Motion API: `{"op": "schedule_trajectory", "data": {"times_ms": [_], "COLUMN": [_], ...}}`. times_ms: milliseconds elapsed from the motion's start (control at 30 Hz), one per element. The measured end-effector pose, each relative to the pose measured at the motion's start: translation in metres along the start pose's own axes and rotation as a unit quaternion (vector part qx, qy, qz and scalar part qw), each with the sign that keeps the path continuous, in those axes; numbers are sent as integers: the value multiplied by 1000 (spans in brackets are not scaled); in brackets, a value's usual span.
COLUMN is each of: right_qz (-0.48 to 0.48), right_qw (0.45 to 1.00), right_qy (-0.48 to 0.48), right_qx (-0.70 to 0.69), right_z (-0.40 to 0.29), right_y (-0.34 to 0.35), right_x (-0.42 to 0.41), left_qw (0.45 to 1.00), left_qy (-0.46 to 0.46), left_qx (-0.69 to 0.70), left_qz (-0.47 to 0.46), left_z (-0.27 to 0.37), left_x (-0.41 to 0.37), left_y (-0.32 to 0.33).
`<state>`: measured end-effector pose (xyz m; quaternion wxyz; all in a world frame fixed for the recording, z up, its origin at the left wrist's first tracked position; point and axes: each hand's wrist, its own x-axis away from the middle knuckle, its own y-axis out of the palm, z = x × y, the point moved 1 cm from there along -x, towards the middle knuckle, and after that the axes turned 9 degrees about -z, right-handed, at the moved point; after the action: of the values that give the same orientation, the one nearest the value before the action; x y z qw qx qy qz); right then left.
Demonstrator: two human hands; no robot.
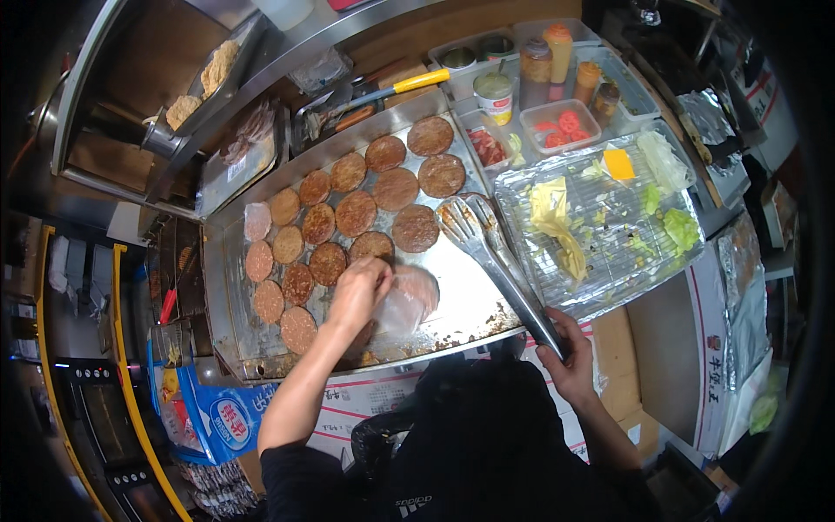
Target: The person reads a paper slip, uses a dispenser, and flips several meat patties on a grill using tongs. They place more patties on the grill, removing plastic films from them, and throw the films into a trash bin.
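Note:
A steel griddle (466, 287) bears rows of round meat patties (355, 213), browned towards the right and paler towards the left. Over its front middle is my left hand (362, 287), fingers curled, pinching a clear plastic film (411, 300) that looks blurred. A pinkish disc, likely a patty, shows at the film's upper right. At the griddle's front right corner my right hand (567, 352) grips the handle end of metal tongs (499, 274); their slotted heads rest towards the griddle's right side.
Right of the griddle lies a foil-lined rack tray (607, 241) with a cheese slice (618, 164), crumpled wrapping and lettuce (682, 230). Behind it stand sauce bottles (558, 52), an open can (494, 98) and a tub of tomato slices (561, 127). A yellow-handled scraper (417, 81) lies behind the griddle.

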<state>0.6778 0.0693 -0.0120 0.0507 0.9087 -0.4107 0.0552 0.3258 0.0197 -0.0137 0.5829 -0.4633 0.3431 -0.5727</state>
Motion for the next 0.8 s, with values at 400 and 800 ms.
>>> {"op": "schedule_trajectory", "data": {"times_ms": [400, 800], "right_qz": [81, -25], "right_qw": [992, 998], "right_qy": [3, 21], "right_qx": [-98, -56], "right_z": [23, 6], "right_y": [5, 7], "right_x": [24, -6], "left_qw": [983, 936], "left_qy": [-38, -105], "left_qx": [178, 270], "left_qz": [18, 201], "left_z": [23, 32], "left_x": [17, 109], "left_y": [-32, -64]}}
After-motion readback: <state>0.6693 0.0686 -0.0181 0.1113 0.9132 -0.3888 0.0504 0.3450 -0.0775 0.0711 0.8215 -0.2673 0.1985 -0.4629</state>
